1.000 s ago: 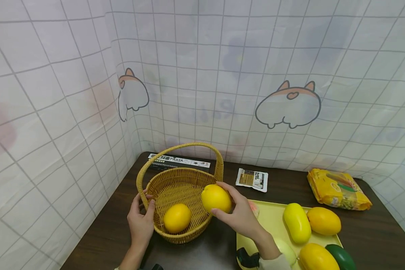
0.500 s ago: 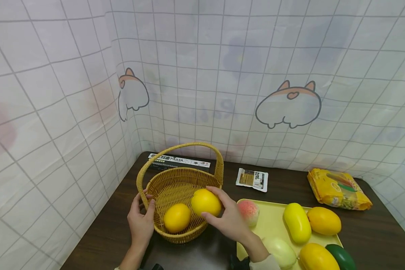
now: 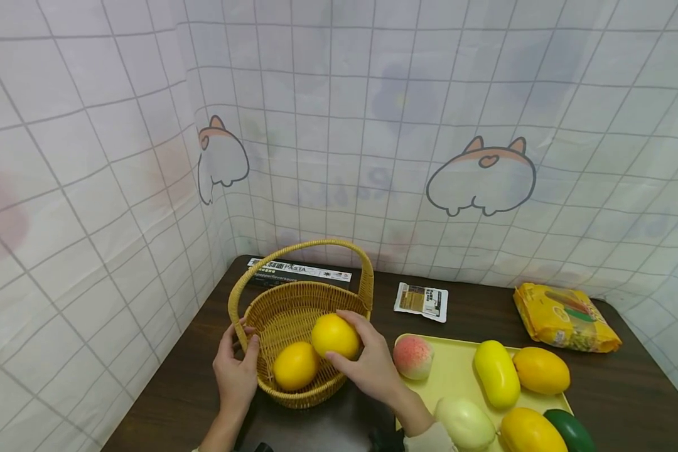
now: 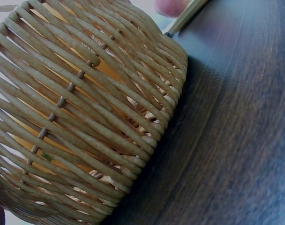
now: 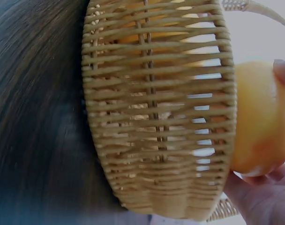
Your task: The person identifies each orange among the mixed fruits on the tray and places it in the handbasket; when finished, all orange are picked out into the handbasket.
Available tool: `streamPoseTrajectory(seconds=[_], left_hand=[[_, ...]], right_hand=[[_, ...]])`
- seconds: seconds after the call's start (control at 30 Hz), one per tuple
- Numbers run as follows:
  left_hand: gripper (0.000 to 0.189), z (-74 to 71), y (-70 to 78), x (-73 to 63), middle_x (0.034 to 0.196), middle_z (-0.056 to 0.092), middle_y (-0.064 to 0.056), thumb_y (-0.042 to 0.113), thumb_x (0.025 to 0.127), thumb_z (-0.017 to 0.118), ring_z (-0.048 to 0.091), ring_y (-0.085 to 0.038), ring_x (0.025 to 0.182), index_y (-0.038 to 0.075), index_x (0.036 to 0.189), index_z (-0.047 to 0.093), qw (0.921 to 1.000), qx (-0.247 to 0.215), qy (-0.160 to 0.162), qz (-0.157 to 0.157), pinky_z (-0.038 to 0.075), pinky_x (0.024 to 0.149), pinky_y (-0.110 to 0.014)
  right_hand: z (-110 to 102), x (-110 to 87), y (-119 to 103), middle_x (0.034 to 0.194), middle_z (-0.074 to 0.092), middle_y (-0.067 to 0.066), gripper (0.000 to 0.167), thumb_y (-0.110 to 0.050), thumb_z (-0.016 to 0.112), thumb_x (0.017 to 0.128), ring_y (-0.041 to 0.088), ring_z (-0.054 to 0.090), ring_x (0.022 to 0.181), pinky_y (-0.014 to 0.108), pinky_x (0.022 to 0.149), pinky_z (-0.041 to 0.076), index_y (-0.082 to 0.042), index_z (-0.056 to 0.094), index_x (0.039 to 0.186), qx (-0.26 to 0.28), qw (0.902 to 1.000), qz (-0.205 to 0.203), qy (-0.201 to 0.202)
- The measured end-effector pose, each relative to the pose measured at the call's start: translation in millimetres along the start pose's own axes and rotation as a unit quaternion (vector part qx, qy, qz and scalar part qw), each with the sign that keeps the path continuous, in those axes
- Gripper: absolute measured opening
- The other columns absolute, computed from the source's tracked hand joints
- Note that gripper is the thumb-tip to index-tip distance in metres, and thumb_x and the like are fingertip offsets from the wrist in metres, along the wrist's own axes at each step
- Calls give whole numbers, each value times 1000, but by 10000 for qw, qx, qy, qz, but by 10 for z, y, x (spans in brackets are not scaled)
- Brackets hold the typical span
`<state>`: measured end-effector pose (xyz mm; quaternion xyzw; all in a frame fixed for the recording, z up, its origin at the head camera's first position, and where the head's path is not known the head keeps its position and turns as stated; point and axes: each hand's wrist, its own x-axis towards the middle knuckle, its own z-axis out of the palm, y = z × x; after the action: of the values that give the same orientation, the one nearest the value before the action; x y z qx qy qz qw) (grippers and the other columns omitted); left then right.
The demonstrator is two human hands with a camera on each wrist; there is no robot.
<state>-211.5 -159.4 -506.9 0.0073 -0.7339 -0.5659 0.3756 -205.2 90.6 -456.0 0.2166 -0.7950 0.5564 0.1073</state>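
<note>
From the head view, the basket (image 3: 302, 400) stands upright towards the left edge of the desk (image 3: 474, 298), before the dark box (image 3: 299, 276) in the far left corner. The left grip (image 3: 235, 370) pinches the rim beside the foot of the handle (image 3: 328, 242), thumb inside and fingers outside, probably so the light weave does not slide. The right grip (image 3: 370, 361) pinches one yellow fruit (image 3: 334, 337) from its right side, over the basket's right half; that side hold seems to keep the underside free. Another yellow fruit (image 3: 296, 366) lies inside, by the near wall. The tray (image 3: 452, 353) sits on the desk's right half, well within reach of the right arm, with a peach (image 3: 414, 357) at its far left corner.

From the left wrist, woven wall fills the picture; the left grip cannot be judged there.

From the right wrist, thumb and fingers clasp opposite sides of the fruit beyond the rim; whether it touches the rim, I cannot tell.
</note>
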Motion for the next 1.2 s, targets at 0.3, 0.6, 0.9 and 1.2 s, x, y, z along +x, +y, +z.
streamPoseTrajectory(seconds=[0.3,0.6,0.9,1.2], left_hand=[[34,9,-2,-2,101,67,-5,1,91,66,59,-9,88,2,125,61,10000,-44,-24,-17,49,57,-20],[34,5,169,-4,101,68,-14,-4,90,65,58,-7,87,-4,124,60,10000,30,35,78,47,64,-16],[35,-23,291,-19,100,67,-16,-7,89,65,58,-8,86,-6,123,60,9999,76,42,54,47,67,-15],[37,-13,36,-10,103,68,-9,3,91,67,59,-9,88,5,127,61,10000,-9,3,-27,49,63,-18]], right_hand=[[155,154,22,137,53,-5,65,-29,79,82,17,59,107,37,85,52,-21,51,140,-349,9991,226,-14],[254,269,14,135,54,3,62,-28,78,83,22,58,108,42,87,51,-13,53,137,-764,9966,297,115],[297,388,21,135,55,8,58,-30,76,84,26,58,108,44,87,50,-14,55,136,-767,9947,677,-126],[321,447,38,133,56,9,61,-31,76,84,26,57,107,42,84,49,-11,54,137,-1139,9873,967,-548]])
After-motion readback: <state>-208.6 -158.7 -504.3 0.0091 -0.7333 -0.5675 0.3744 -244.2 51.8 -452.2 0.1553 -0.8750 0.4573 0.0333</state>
